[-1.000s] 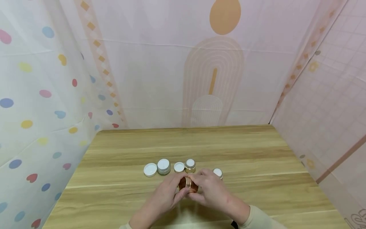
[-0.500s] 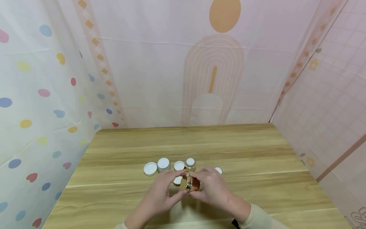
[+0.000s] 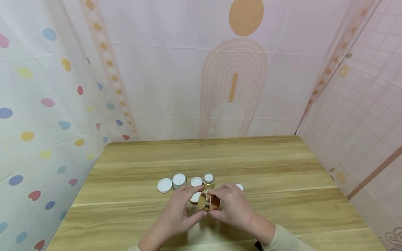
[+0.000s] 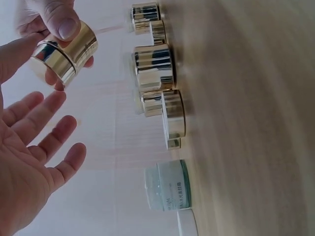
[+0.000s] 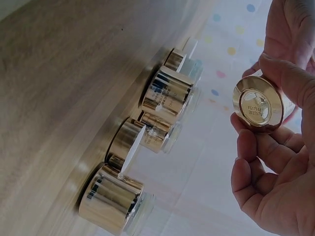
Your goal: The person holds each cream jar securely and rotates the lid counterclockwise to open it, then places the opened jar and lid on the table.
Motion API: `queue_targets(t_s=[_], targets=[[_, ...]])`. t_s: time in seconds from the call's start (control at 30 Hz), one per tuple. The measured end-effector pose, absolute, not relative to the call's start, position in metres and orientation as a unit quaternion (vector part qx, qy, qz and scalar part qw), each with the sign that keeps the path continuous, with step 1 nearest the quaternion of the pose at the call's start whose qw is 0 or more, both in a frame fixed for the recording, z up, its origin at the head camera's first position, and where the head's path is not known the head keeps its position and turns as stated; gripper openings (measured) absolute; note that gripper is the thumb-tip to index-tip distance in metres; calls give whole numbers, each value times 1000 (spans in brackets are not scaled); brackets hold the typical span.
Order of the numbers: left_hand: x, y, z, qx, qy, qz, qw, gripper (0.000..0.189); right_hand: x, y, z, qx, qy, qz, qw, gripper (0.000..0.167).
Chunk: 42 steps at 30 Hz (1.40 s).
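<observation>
My right hand (image 3: 233, 204) grips a small gold cosmetic jar (image 3: 214, 202) with its gold lid (image 3: 202, 202) on, tilted so the lid points left. The right wrist view shows the jar's round base (image 5: 256, 105), with stamped characters on it. My left hand (image 3: 176, 211) surrounds the lid end with spread fingers. Its thumb tip lies at the lid's lower edge; in the left wrist view its other fingers (image 4: 42, 135) stand loosely apart. Behind the held jar lies an upturned gold lid (image 3: 194, 198), partly covered, and a gold jar (image 4: 155, 69) stands beyond it.
Further back are a gold jar (image 3: 208, 181), an upturned small lid (image 3: 196, 181), a pale green glass jar (image 3: 179, 181) and an upturned white lid (image 3: 164, 185). Another jar (image 3: 240, 187) is half hidden behind my right hand. The wooden table (image 3: 125, 216) meets hanging patterned cloths.
My left hand has loosened and drawn left from the jar, its fingers spreading. The held jar has turned, now showing more of its lid. The right hand keeps its grip.
</observation>
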<state>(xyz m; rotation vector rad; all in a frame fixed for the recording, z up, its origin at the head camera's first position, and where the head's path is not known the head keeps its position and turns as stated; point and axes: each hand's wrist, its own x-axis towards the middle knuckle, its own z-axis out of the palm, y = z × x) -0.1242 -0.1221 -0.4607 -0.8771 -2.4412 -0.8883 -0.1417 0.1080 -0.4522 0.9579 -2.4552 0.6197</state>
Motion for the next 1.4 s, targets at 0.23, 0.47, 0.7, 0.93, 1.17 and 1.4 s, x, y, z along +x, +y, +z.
queue_targets(t_s=[0.23, 0.47, 0.7, 0.93, 1.17, 1.4], targets=[[-125, -121, -460, -334, -863, -306, 223, 77, -142, 108, -453, 353, -879, 222, 232, 47], [-125, -120, -462, -318, -870, -311, 213, 60, -142, 107, -453, 352, -879, 219, 238, 44], [-123, -120, -460, -304, -879, -314, 190, 62, -142, 108, -454, 345, -882, 225, 229, 48], [-125, -120, -460, -333, -867, -308, 206, 74, -142, 108, -454, 348, -880, 229, 229, 50], [-124, -119, -461, -311, -875, -314, 197, 62, -141, 108, -452, 339, -887, 222, 219, 50], [-123, -120, -461, -294, -886, -317, 168, 72, -142, 109, -453, 336, -889, 229, 213, 50]])
